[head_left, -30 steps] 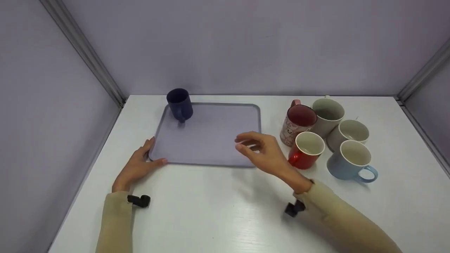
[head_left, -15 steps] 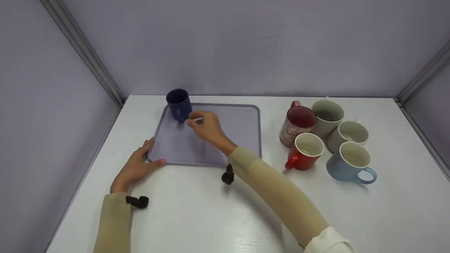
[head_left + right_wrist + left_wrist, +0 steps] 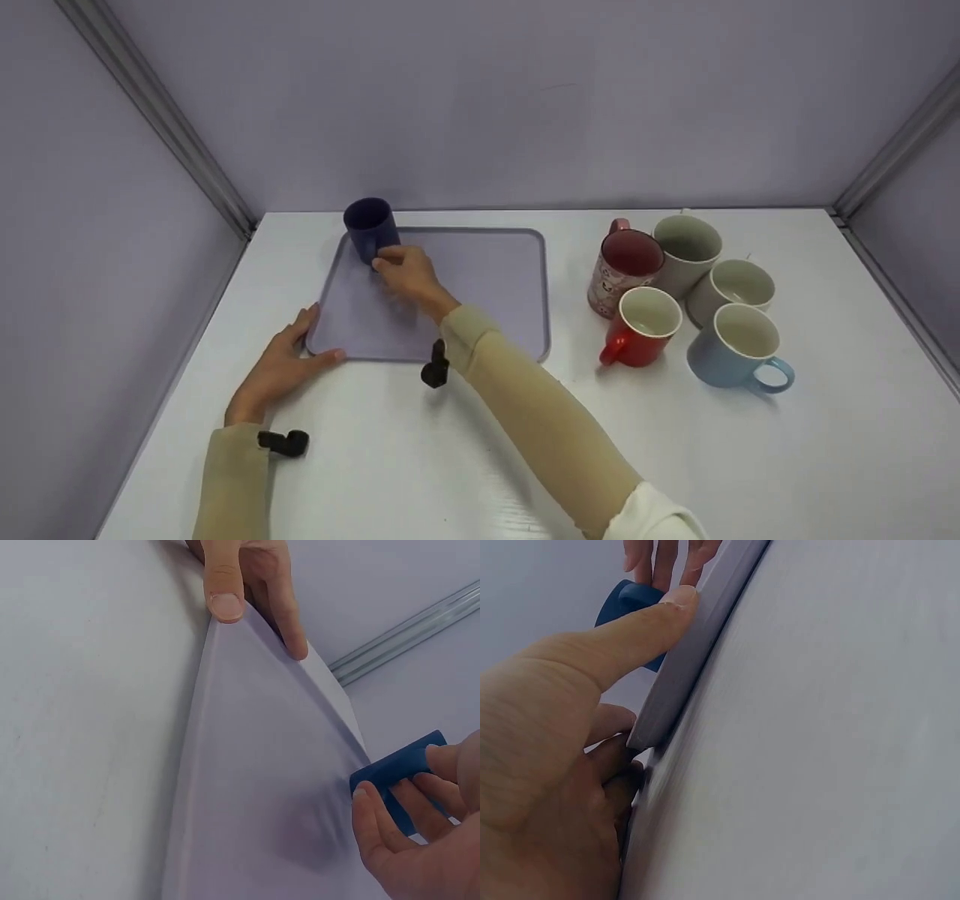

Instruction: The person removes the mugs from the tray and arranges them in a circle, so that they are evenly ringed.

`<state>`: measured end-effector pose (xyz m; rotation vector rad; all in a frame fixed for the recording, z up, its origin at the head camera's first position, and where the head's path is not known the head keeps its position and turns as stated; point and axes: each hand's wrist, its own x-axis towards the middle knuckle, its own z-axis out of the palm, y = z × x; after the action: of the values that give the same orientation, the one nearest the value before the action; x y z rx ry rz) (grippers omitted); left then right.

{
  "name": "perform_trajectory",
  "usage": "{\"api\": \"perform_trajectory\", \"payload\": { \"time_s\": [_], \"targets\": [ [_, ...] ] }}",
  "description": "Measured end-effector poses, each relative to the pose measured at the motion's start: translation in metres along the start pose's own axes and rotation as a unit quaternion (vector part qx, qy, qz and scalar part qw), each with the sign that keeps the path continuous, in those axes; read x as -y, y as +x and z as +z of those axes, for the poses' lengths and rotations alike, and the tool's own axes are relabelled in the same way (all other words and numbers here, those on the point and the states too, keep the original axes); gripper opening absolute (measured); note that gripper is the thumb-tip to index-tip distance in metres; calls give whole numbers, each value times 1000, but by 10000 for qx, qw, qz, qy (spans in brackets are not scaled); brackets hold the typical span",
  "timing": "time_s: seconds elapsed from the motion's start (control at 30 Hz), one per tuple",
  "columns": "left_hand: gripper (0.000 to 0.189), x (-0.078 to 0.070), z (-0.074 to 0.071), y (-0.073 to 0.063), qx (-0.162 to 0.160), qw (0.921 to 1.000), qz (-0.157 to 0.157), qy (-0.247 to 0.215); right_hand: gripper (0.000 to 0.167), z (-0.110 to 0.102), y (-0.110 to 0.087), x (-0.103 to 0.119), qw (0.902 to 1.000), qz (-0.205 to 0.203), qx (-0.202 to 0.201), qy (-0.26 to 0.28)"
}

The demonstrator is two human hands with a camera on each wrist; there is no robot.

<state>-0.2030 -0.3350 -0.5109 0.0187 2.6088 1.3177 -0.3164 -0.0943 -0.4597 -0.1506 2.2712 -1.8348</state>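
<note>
A dark blue mug [image 3: 367, 225] stands upright at the far left corner of the grey-lavender tray [image 3: 480, 300]. At its handle, my right hand [image 3: 409, 276] has its thumb and fingers closed in a grip; the right wrist view shows those fingers around the blue mug [image 3: 401, 765]. My left hand [image 3: 281, 369] holds the tray's near left corner, with the thumb [image 3: 649, 634] on the front rim and the fingers along the left side. Part of the handle is hidden behind my right fingers.
Several mugs stand close together right of the tray: a pink patterned mug [image 3: 615, 281], a red mug [image 3: 637, 341], a light blue mug [image 3: 724, 360] and whitish ones such as this mug [image 3: 682, 262]. Walls [image 3: 465, 112] rise behind and beside the white table [image 3: 375, 465].
My right hand has come from near the tray's right edge, leftward and away from me, to the blue mug's handle, and now grips it. My left hand stays at the tray's corner.
</note>
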Motion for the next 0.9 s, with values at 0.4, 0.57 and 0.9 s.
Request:
{"api": "perform_trajectory", "payload": {
  "time_s": [0.4, 0.57, 0.9],
  "targets": [
    [112, 2, 0, 1, -81, 9999, -23, 59, 38, 4, 5, -7, 9996, -149, -151, 193],
    [112, 3, 1, 2, -64, 9999, -22, 89, 33, 1, 5, -10, 9993, -208, -283, 110],
    [113, 3, 0, 4, 23, 9999, -124, 28, 25, -16, -5, -5, 9985, -535, -136, 0]
  ]
}}
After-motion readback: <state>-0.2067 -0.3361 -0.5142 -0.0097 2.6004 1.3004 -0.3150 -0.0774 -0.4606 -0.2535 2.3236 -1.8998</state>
